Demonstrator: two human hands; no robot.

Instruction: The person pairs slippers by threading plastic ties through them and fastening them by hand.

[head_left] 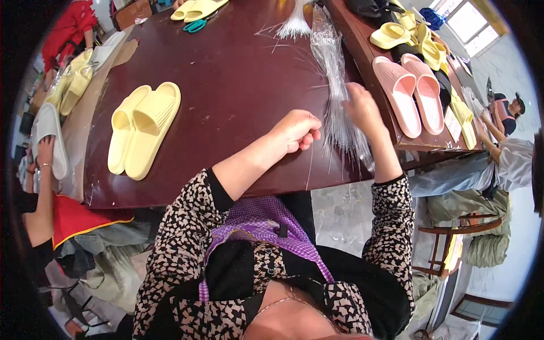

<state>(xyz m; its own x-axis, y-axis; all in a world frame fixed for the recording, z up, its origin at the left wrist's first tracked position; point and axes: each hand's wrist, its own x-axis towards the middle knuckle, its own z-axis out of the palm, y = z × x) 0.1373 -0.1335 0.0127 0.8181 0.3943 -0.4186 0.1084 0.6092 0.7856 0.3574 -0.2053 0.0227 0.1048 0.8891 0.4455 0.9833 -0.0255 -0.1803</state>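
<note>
Beside the strand bundle (343, 136), the left hand (296, 131) had curled-in fingers, the right hand (364, 109) ones too blurred to tell; tugging risked tangles.

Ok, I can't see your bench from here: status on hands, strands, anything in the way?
Left hand curled closed, contents unclear. Right hand blurred, at the clear strand bundle. Yellow slippers off to the left, clear of both hands.

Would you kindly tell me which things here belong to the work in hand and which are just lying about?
Likely in use: clear plastic strands beside the right hand; perhaps the nearest yellow slippers.
Apparently lying about: teal-handled scissors; pink slippers.
</note>
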